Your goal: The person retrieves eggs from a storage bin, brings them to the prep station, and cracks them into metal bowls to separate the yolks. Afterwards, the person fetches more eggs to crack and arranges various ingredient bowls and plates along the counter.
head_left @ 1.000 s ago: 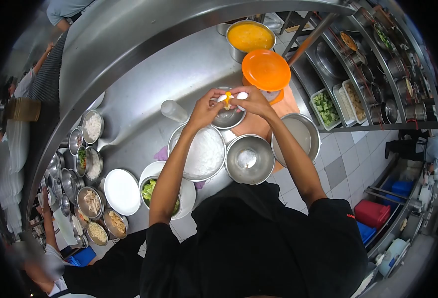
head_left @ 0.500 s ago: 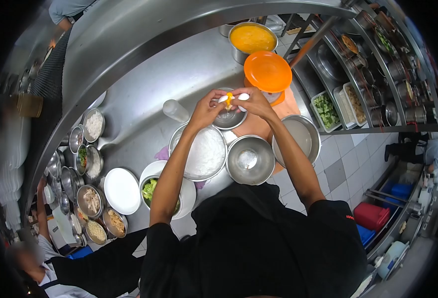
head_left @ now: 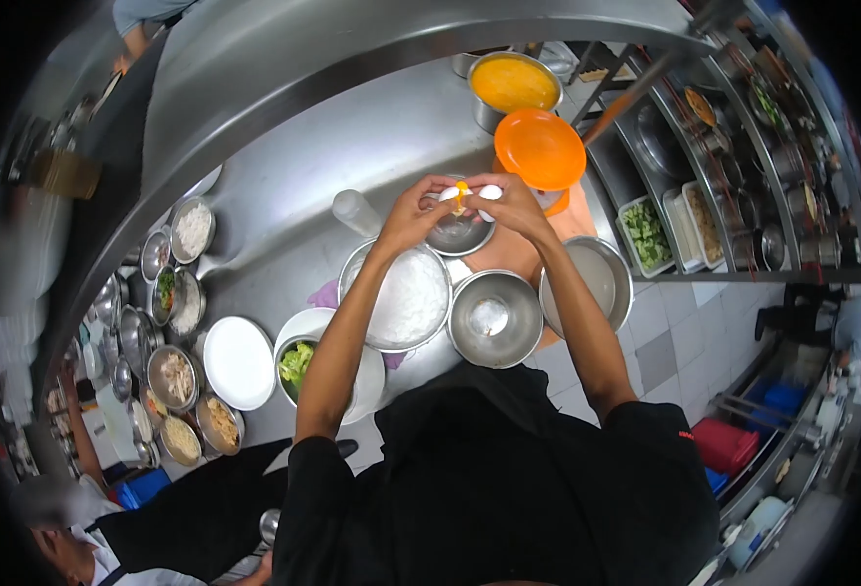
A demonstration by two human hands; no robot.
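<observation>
My left hand (head_left: 413,217) pinches a white eggshell half (head_left: 448,195). A second eggshell half (head_left: 490,193) is in my right hand (head_left: 520,207). Between the two shells shows a yellow yolk (head_left: 462,187), with some egg white hanging below it. Directly under the hands stands a small steel bowl (head_left: 462,240), partly hidden by my fingers. Nearer my body are a large bowl of white powder (head_left: 403,305), a steel bowl (head_left: 497,342) and a steel pot of cloudy liquid (head_left: 592,278). A translucent bottle (head_left: 356,213) stands left of my left hand.
An orange plastic lid or bowl (head_left: 540,148) and a pot of yellow liquid (head_left: 514,83) stand beyond my right hand. Broccoli (head_left: 296,363), white plates (head_left: 239,362) and several ingredient bowls (head_left: 193,230) line the left. Shelves (head_left: 670,161) rise at right. A co-worker (head_left: 186,513) is at lower left.
My hands stay close together over the small bowl, still holding the shells and yolk. The whole view has shifted slightly. At lower left, the co-worker's hand and a steel item have come into view.
</observation>
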